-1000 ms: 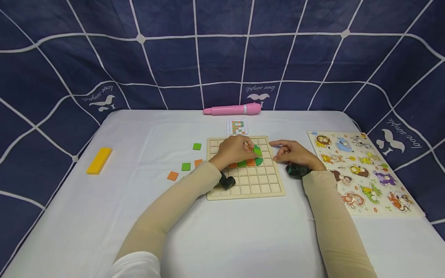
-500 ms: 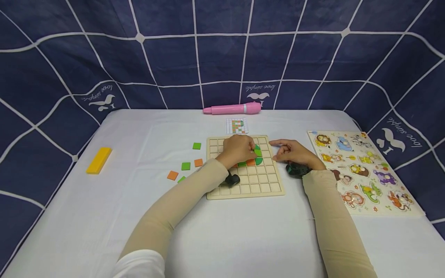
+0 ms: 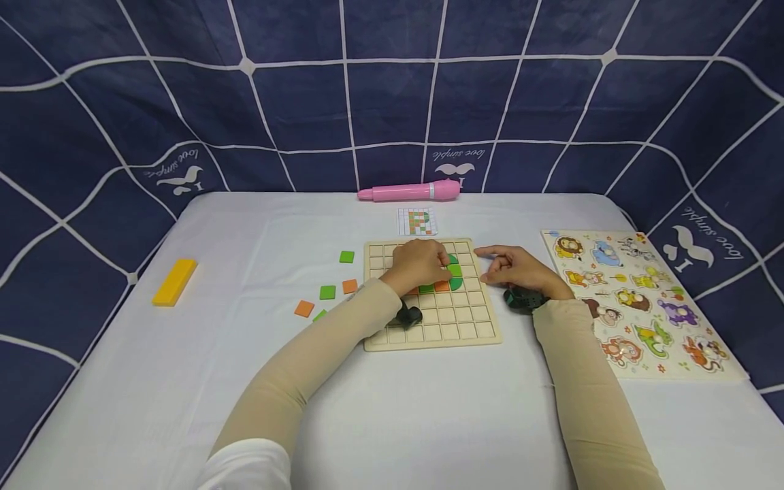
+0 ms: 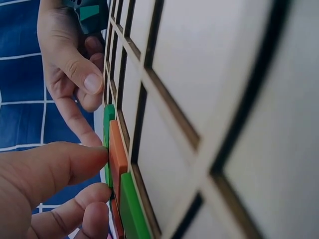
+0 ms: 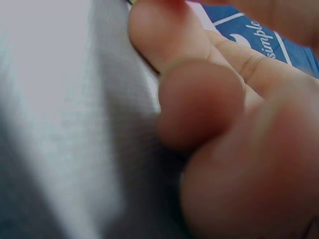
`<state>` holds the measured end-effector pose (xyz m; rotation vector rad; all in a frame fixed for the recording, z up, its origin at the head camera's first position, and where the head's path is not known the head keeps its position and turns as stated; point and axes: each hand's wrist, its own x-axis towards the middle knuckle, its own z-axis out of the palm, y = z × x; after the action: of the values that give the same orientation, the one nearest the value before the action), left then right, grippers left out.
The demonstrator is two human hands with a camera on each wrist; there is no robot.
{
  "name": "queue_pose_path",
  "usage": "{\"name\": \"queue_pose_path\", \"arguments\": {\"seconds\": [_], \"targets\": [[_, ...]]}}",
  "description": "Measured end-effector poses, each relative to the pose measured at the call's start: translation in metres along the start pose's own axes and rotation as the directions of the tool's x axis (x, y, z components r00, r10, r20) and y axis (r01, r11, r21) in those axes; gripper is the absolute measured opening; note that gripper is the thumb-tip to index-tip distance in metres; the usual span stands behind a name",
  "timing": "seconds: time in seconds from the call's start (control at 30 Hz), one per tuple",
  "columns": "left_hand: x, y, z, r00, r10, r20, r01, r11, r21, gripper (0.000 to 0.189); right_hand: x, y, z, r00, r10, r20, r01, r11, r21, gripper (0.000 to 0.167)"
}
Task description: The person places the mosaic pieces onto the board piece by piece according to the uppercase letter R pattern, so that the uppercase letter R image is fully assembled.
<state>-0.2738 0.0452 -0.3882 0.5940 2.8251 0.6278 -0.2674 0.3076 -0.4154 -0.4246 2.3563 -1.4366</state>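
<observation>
The left hand (image 3: 418, 263) reaches over the wooden grid board (image 3: 456, 332). Its thumb and finger pinch at a green square tile (image 3: 454, 270) lying between two rounded green pieces on the board. In the left wrist view, the thumb (image 4: 84, 158) and a fingertip sit at the tile's edge, behind an orange tile (image 4: 117, 147) and a green tile (image 4: 132, 206). The right hand (image 3: 516, 267) rests on the table at the board's right side, index finger stretched and thumb tip at the edge, other fingers curled, holding nothing. The left hand covers part of the tile pattern.
Several loose green and orange tiles (image 3: 327, 292) lie left of the board. Behind it are a small pattern card (image 3: 418, 222) and a pink pen-like object (image 3: 408, 192). A yellow block (image 3: 174, 282) lies far left, an animal puzzle board (image 3: 646, 306) at right.
The left hand has moved slightly right and lowered the green square tile flat onto the board, then stays there. The right hand has not moved.
</observation>
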Motion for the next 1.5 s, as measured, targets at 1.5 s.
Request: {"name": "queue_pose_path", "arguments": {"seconds": [1.5], "targets": [[-0.101,-0.158,-0.065,0.979,0.203,-0.010,-0.187,0.880,-0.437,0.030,-0.001,-0.005,0.001,1.000,0.008,0.001,-0.008,1.000,-0.005,0.067]]}}
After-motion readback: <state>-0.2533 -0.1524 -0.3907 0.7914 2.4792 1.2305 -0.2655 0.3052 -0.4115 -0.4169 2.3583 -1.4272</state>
